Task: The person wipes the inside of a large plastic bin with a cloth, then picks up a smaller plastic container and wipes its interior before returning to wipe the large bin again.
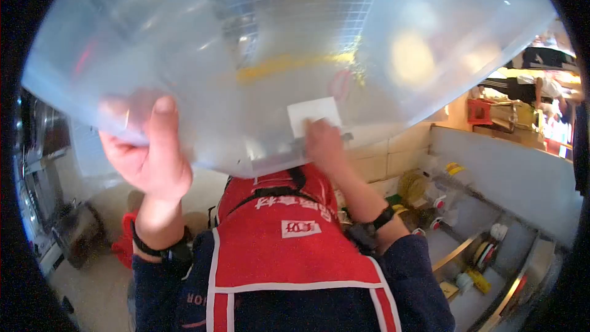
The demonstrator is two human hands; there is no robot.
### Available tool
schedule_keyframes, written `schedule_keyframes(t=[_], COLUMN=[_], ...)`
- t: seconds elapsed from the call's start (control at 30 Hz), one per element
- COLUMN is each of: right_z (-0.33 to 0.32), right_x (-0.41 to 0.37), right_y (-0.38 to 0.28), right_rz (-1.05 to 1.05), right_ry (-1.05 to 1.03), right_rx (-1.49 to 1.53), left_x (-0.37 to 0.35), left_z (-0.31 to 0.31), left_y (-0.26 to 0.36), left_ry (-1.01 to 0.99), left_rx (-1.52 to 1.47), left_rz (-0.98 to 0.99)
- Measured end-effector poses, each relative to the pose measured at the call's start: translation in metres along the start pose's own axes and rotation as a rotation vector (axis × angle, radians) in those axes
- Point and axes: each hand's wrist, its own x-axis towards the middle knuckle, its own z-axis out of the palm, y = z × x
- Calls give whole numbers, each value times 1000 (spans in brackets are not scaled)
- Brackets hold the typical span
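Observation:
A large, translucent sheet of plastic [203, 110] is raised in front of me and fills the upper part of the view. My left hand [147, 147] is closed on its lower left edge, thumb on the near side, fingers seen dimly through the plastic. Near the bottom middle of the sheet, my right hand [326, 144] is curled, its fingers at the lower edge of a white rectangular piece [313, 112] that looks like paper. Blur softens those fingertips. A thin dark strip runs beside this hand along the sheet.
Below me is a red apron [295, 252] with white trim. To the right stands a grey partitioned box [498, 166] with spools, tape rolls and small items in it. Farther off are a red stool [479, 112] and cluttered shelves. At left, dark equipment [77, 233] stands on the floor.

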Motion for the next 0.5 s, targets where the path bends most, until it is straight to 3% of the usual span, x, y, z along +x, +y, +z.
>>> schedule_keyframes(t=[0.03, 0.07, 0.13, 0.2, 0.27, 0.33, 0.43, 0.5], right_z=[30, 17, 3, 6, -52, -66, -52, -35], right_x=[-6, 0, 14, 15, 20, 15, 25, 44], right_y=[-5, -6, -13, 29, 55, 79, 96, 109], right_rz=[-106, -102, -50, 310, 585, 692, 842, 811], right_ry=[136, 141, 15, 340, 280, 188, 118, 131], right_rx=[39, 18, 319, 239, 31, -170, -176, -165], left_x=[0, -1, -1, -1, 0, 0, -1, -1], left_z=[-10, -2, 1, -1, 1, 3, 3, 0], left_y=[-5, 3, 2, 0, 2, 2, 3, 3], left_ry=[-67, -65, -14, -21, -31, -34, -68, -88], left_rx=[-34, -57, 11, 43, 77, 52, -3, -40], left_rz=[7, 7, -20, -1, 10, 9, -4, -9])
